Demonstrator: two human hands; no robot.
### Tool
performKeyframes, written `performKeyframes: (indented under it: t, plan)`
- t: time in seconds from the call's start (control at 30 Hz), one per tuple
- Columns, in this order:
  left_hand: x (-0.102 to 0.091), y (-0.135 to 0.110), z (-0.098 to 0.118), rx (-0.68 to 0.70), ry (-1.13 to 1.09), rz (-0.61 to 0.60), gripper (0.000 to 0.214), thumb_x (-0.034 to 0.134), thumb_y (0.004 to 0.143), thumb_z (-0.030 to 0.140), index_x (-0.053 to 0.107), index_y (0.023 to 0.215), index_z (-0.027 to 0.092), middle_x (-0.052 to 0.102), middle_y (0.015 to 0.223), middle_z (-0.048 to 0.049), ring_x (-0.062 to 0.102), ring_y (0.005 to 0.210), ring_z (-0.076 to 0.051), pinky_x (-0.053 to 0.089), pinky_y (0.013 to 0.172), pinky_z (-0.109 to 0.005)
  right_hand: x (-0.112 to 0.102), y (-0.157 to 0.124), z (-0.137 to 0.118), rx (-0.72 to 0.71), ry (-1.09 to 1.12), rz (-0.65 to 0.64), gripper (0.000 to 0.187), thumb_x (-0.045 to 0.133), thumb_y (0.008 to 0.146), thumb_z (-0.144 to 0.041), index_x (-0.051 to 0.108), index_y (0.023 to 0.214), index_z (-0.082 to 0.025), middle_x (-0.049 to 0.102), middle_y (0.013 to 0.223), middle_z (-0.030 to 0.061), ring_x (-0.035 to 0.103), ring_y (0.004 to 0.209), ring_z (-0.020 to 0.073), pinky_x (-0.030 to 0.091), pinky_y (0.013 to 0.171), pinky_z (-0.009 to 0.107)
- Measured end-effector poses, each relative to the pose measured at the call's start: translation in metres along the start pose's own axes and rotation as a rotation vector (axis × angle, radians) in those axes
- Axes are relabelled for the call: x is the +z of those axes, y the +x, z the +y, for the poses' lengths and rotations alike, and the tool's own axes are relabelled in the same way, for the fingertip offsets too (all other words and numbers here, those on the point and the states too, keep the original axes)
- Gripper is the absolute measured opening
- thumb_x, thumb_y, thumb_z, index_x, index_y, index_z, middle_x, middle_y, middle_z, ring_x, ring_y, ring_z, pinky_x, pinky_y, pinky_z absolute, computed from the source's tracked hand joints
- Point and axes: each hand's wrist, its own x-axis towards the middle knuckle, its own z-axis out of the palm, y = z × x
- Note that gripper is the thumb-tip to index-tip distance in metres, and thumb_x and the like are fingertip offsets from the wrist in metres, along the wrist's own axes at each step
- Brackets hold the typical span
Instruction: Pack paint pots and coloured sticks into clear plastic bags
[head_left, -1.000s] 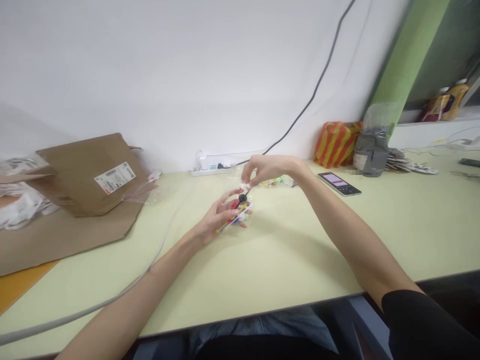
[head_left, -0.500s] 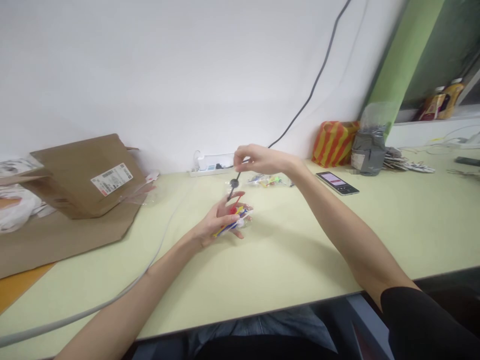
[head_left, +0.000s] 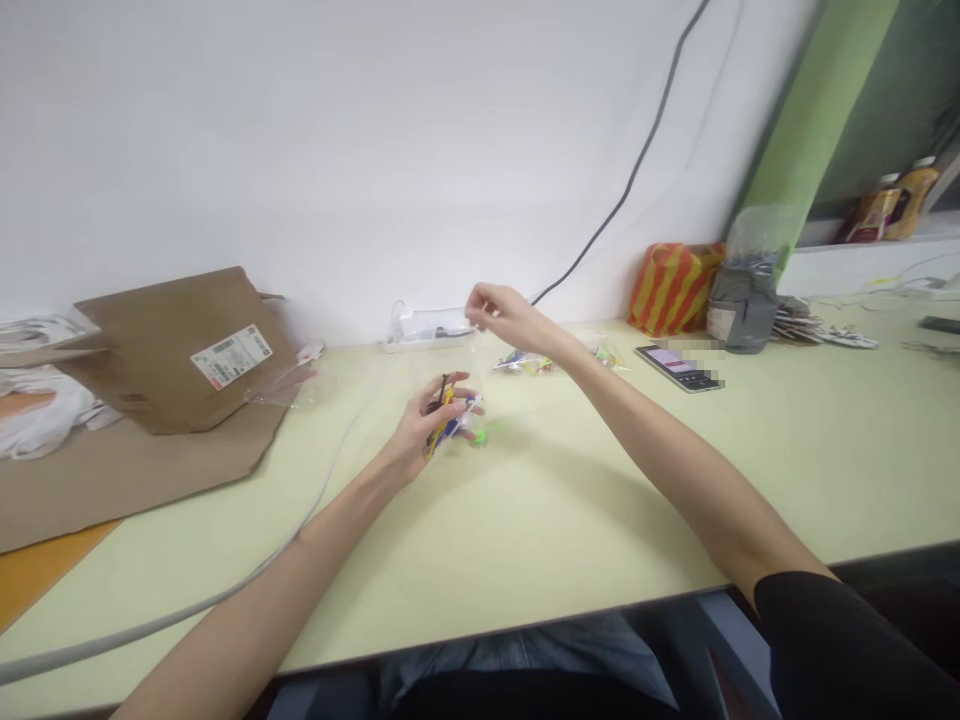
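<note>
Above the pale green table (head_left: 570,510), my left hand (head_left: 427,418) is closed on a small bundle of coloured toy parts (head_left: 454,416), yellow, blue, black and green. My right hand (head_left: 501,312) is raised higher and farther back, near the power strip (head_left: 424,328). Its fingers are pinched together, and what they hold is too small to make out. More small bags of coloured parts (head_left: 525,362) lie on the table just under the right wrist.
A brown paper mailer (head_left: 184,350) lies at the left on cardboard. A grey cable (head_left: 247,575) crosses the table's left side. A phone (head_left: 679,366), a striped orange bag (head_left: 671,285) and a grey pouch (head_left: 742,295) stand at the right.
My right hand rose and moved back toward the power strip. The black stick with a round piece that it held is no longer in its fingers. My left hand lifted and turned the bundle.
</note>
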Motion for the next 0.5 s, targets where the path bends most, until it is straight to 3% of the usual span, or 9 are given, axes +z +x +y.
performKeyframes:
  t: [0.07, 0.17, 0.23, 0.37, 0.5]
  plan:
    - [-0.003, 0.002, -0.001, 0.016, -0.025, 0.065, 0.060, 0.081, 0.076, 0.025, 0.056, 0.130, 0.021, 0.066, 0.120, -0.0110, 0.068, 0.107, -0.028, 0.064, 0.075, -0.037, 0.000, -0.003, 0.015, 0.161, 0.020, -0.258, 0.011, 0.060, 0.090, -0.020, 0.060, 0.100, -0.015, 0.069, 0.088, 0.0048, 0.062, 0.072, 0.0134, 0.048, 0.065, 0.025]
    - [-0.008, 0.005, -0.003, 0.038, -0.058, 0.141, 0.061, 0.082, 0.074, 0.021, 0.055, 0.129, 0.023, 0.067, 0.120, -0.0088, 0.066, 0.114, -0.028, 0.062, 0.089, -0.042, 0.011, -0.011, 0.026, 0.399, -0.022, -0.800, 0.026, 0.076, 0.079, -0.026, 0.068, 0.100, -0.014, 0.072, 0.085, 0.0053, 0.066, 0.071, 0.0151, 0.050, 0.061, 0.024]
    - [-0.009, 0.007, -0.004, 0.051, -0.045, 0.187, 0.058, 0.082, 0.073, 0.020, 0.057, 0.125, 0.022, 0.068, 0.118, -0.0082, 0.065, 0.117, -0.027, 0.059, 0.094, -0.043, 0.023, -0.014, 0.027, 0.486, -0.059, -1.022, 0.026, 0.081, 0.073, -0.029, 0.073, 0.091, -0.013, 0.074, 0.081, 0.0047, 0.067, 0.073, 0.0153, 0.050, 0.063, 0.023]
    - [-0.009, 0.007, -0.005, 0.059, -0.020, 0.220, 0.056, 0.081, 0.072, 0.021, 0.058, 0.123, 0.021, 0.068, 0.119, -0.0084, 0.065, 0.116, -0.027, 0.060, 0.092, -0.041, 0.042, -0.014, 0.022, 0.474, -0.064, -1.108, 0.017, 0.084, 0.067, -0.024, 0.076, 0.076, -0.012, 0.073, 0.071, 0.0021, 0.065, 0.071, 0.0146, 0.048, 0.063, 0.022]
    - [-0.007, 0.006, -0.003, 0.042, 0.046, 0.210, 0.060, 0.081, 0.073, 0.027, 0.056, 0.127, 0.021, 0.067, 0.114, -0.0088, 0.069, 0.104, -0.027, 0.064, 0.071, -0.034, 0.024, -0.011, 0.019, 0.412, -0.016, -1.049, 0.013, 0.079, 0.072, -0.022, 0.075, 0.078, -0.011, 0.073, 0.073, 0.0017, 0.065, 0.074, 0.0140, 0.048, 0.068, 0.022]
